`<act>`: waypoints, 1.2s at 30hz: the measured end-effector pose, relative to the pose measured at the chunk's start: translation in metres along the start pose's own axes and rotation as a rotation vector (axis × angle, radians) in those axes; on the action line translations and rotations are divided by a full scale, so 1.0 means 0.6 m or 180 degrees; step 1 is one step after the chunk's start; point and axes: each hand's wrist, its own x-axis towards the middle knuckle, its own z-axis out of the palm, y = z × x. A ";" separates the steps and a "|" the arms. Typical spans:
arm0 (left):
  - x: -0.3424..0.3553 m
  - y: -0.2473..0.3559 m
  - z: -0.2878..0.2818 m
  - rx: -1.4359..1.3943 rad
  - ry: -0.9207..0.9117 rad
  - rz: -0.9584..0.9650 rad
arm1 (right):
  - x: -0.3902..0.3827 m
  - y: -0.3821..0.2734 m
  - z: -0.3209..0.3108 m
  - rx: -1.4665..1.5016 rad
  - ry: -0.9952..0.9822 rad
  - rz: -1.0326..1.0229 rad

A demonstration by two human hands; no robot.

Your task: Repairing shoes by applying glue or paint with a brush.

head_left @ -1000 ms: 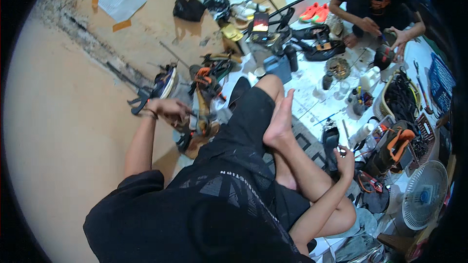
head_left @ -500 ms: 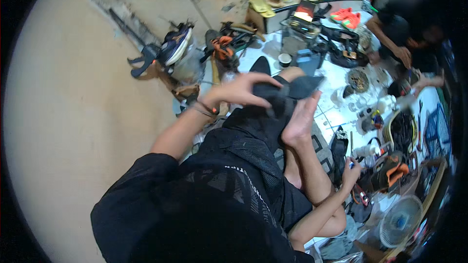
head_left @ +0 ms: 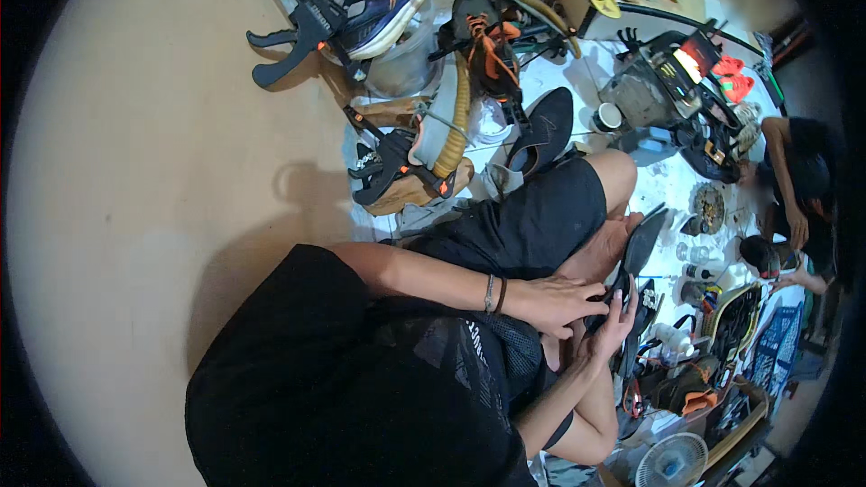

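A long black shoe sole (head_left: 645,242) slants up past my bare foot, above my folded legs. My right hand (head_left: 612,329) grips its lower part, fingers wrapped around the edge. From the other side my left hand (head_left: 552,302) reaches over, its bent fingertips closed on the same dark piece. Where the fingers meet, the hands cover part of it, and any smaller thing between them is hidden. Beyond my knee a black shoe (head_left: 546,131) lies on the white tiles.
By the wall a black clamp (head_left: 311,36) touches a navy sneaker (head_left: 388,9); another clamp (head_left: 388,162) lies nearer. A dark shoe with orange laces (head_left: 487,50) stands beyond. At right are a fan (head_left: 672,460), a blue basket (head_left: 778,347) and a co-worker's hand (head_left: 796,227).
My left hand has come down from above my leg onto the sole. My right hand has left the clutter at the right and joined it. The view has shifted.
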 end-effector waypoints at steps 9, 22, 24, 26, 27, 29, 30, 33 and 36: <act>-0.081 -0.141 -0.282 -0.1709 -0.0974 -0.0857 | 0.110 -0.004 -0.088 -0.1352 0.0328 -0.0337; -0.513 -0.334 -0.371 -0.1600 0.0779 -0.4810 | 0.124 0.101 -0.141 -0.1503 0.0678 -0.1041; -0.537 -0.365 -0.352 -0.0910 0.0578 -0.5087 | 0.117 0.092 -0.142 -0.1041 0.0719 -0.0840; -0.542 -0.383 -0.341 -0.0208 0.0451 -0.5233 | 0.107 0.078 -0.143 -0.0475 0.0674 -0.0827; -0.539 -0.387 -0.338 0.0091 0.0397 -0.5260 | 0.105 0.071 -0.143 -0.0145 0.0548 -0.0862; -0.526 -0.394 -0.335 0.0598 0.0287 -0.5257 | 0.092 0.056 -0.146 0.0753 0.0316 -0.0646; -0.518 -0.396 -0.336 0.0781 0.0255 -0.5248 | 0.088 0.050 -0.147 0.0967 0.0216 -0.0681; -0.502 -0.397 -0.332 0.1226 0.0182 -0.5209 | 0.068 0.035 -0.157 0.1715 -0.0078 -0.0725; -0.492 -0.401 -0.330 0.1498 0.0161 -0.5129 | 0.046 0.025 -0.170 0.2097 -0.0474 -0.0713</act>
